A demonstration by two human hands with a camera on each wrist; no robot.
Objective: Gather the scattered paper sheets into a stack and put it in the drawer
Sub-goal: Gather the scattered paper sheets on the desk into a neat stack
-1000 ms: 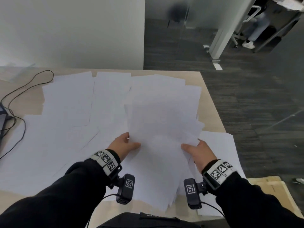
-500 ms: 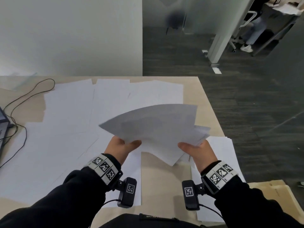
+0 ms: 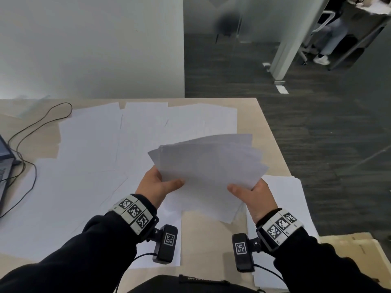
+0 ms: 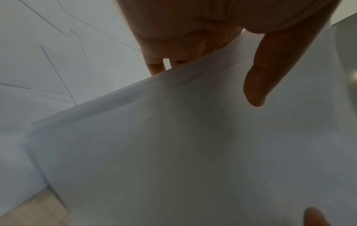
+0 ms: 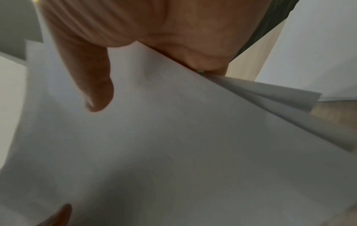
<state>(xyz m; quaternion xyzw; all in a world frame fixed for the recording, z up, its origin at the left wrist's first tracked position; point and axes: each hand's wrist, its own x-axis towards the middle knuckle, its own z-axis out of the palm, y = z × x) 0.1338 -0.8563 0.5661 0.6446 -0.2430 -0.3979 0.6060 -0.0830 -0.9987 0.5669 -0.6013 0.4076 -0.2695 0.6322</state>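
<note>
- A fanned bundle of paper sheets (image 3: 208,172), flat on the bench (image 3: 268,132) a second ago, now rides clear above it, its far edges arched and splayed.
- The left hand (image 3: 157,186) pinches the bundle's left near edge, thumb on top, fingers (image 4: 154,67) curled beneath; the right hand (image 3: 255,194) grips the right near edge the same way (a two-sided hold that likely keeps loose pages from sliding apart).
- More scattered sheets (image 3: 95,157) still cover the bench to the left and far side, and a smaller pile (image 3: 289,199) lies at the right edge.
- A black cable (image 3: 33,127) loops at far left; no drawer can be made out.
</note>
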